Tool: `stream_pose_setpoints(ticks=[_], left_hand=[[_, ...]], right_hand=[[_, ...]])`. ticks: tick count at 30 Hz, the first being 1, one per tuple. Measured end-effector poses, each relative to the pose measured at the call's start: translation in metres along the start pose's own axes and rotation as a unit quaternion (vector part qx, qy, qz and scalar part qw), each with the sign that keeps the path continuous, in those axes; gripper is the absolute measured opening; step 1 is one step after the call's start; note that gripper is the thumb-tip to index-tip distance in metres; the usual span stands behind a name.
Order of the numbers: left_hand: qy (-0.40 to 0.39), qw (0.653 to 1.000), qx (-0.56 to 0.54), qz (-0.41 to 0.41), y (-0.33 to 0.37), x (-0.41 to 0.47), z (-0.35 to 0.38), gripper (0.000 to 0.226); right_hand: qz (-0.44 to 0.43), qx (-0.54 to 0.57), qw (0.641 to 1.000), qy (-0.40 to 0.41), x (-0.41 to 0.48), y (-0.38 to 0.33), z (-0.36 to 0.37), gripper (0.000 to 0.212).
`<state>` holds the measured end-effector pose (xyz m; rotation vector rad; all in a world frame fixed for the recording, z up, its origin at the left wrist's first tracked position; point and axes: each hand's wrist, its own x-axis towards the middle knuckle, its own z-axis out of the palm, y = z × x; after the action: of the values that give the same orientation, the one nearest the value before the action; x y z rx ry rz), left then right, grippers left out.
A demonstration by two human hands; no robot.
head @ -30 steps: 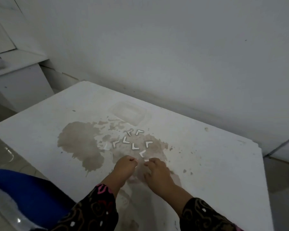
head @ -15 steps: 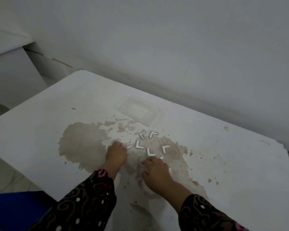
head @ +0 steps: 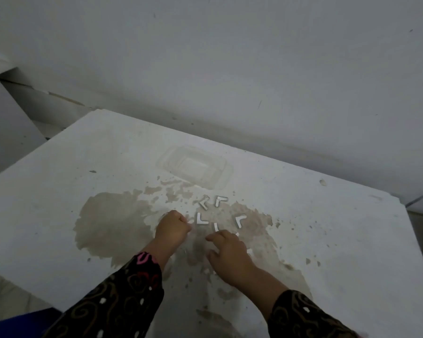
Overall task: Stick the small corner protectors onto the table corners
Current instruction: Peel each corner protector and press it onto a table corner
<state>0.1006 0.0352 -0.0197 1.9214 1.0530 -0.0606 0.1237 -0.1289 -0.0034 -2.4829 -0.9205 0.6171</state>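
Left hand [head: 173, 228] has moved up to the cluster and is now fisted; contents can't be told, likely a pickup starting. Corner protectors [head: 202, 219] lie flat mid-way across the table [head: 59, 179]; the nearest L has its elbow toward that fist, with equal arms pointing away and rightward. Right hand [head: 227, 250] is loosely bent, fingertips down, gripping nothing visible.

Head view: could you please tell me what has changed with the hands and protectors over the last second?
The left hand moved forward-left to the cluster's left side, fingers curled; two protectors there no longer show, and whether its grip holds one is unclear. The right hand reached forward to a near protector. The other corner protectors on the table stayed put.
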Motion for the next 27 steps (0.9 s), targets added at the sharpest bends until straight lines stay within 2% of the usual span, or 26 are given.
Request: stream_pose_setpoints(ticks=[1, 3, 6, 10, 13, 16, 20, 23, 27], left_hand=[[-0.029, 0.994, -0.105, -0.021, 0.007, -0.008, -0.003, 0.012], [-0.095, 0.958, -0.268, -0.04, 0.021, -0.023, -0.01, 0.015], [-0.153, 0.918, -0.364, -0.033, 0.042, -0.041, -0.016, 0.015], [-0.198, 0.891, -0.408, -0.011, 0.062, -0.061, -0.022, 0.013], [-0.22, 0.877, -0.426, 0.012, 0.072, -0.074, -0.024, 0.011], [-0.237, 0.854, -0.462, 0.019, 0.081, -0.085, -0.027, 0.006], [-0.296, 0.816, -0.496, 0.03, 0.087, -0.092, -0.032, 0.022], [-0.323, 0.808, -0.491, 0.047, 0.088, -0.096, -0.034, 0.026], [-0.341, 0.801, -0.487, 0.066, 0.091, -0.1, -0.034, 0.021]], right_hand=[[0.002, 0.027, 1.0, 0.009, 0.0, -0.001, -0.004, 0.042], [0.006, 0.092, 0.995, 0.035, -0.002, -0.005, -0.013, 0.043], [0.021, 0.193, 0.976, 0.094, -0.007, -0.014, -0.03, 0.037], [0.041, 0.288, 0.941, 0.172, -0.015, -0.024, -0.052, 0.022], [0.056, 0.347, 0.914, 0.203, -0.022, -0.03, -0.069, 0.008], [0.06, 0.401, 0.89, 0.207, -0.028, -0.035, -0.083, 0.005], [0.045, 0.459, 0.869, 0.179, -0.036, -0.036, -0.098, 0.009], [0.036, 0.459, 0.873, 0.162, -0.042, -0.036, -0.105, 0.011], [0.035, 0.344, 0.92, 0.186, -0.047, -0.038, -0.113, 0.016]])
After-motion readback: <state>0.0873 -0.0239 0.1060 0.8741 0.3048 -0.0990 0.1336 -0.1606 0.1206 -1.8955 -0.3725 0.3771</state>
